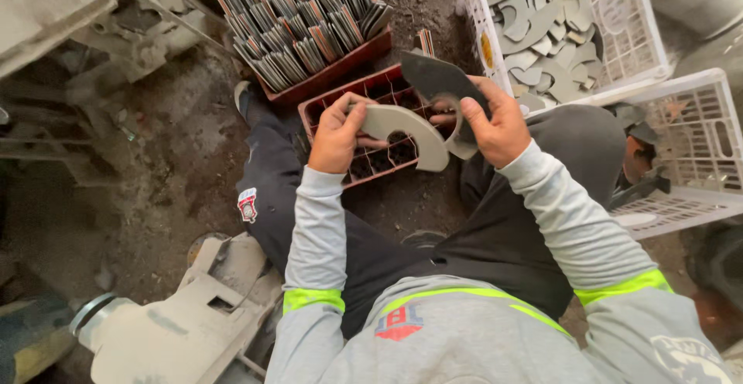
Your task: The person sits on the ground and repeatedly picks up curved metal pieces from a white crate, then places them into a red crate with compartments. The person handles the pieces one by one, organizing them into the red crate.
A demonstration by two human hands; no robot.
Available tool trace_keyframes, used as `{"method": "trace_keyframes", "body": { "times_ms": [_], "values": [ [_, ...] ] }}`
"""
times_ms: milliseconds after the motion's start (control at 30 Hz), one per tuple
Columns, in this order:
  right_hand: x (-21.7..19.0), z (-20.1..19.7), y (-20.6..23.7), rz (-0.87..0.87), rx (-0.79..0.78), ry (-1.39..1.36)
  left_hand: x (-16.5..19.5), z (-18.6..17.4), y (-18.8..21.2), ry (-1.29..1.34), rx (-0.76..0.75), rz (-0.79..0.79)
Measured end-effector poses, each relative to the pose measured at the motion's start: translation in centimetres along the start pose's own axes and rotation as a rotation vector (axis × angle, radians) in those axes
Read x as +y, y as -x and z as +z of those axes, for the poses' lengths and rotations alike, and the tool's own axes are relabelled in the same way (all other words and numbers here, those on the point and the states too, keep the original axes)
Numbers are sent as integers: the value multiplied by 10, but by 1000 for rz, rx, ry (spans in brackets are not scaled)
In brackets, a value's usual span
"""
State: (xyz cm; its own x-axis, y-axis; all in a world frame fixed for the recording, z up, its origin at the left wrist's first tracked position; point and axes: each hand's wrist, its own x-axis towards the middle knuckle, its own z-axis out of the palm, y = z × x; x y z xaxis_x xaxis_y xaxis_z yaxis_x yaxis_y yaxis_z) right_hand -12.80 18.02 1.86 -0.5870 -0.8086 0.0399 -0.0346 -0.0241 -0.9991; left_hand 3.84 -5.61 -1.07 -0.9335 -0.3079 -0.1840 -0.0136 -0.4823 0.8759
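Hands work over the near edge of a red divided tray [329, 105]: the left hand [337, 132] pinches one end of a pale curved plate [410, 132], steadying it, while the right hand [495, 125] clamps a dark curved plate [441, 78], tilted up beside it.

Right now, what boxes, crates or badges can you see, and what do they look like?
Red divided crate: top middle, packed with thin dark plates.
Second red divided crate: under the hands, mostly empty cells.
White mesh crate: top right, holding curved grey pieces.
Small red-and-white badge: on the dark trouser leg.
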Motion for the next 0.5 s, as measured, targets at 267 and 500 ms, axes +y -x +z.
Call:
{"method": "trace_keyframes", "body": {
  "times_ms": [267,500],
  "values": [
    [-2,29,11,344,-157,-538,-53,29,-13,-330,302,282],
    [5,48,15,64,-73,72,-50,47,-14,61,233,-71]
  ]
}}
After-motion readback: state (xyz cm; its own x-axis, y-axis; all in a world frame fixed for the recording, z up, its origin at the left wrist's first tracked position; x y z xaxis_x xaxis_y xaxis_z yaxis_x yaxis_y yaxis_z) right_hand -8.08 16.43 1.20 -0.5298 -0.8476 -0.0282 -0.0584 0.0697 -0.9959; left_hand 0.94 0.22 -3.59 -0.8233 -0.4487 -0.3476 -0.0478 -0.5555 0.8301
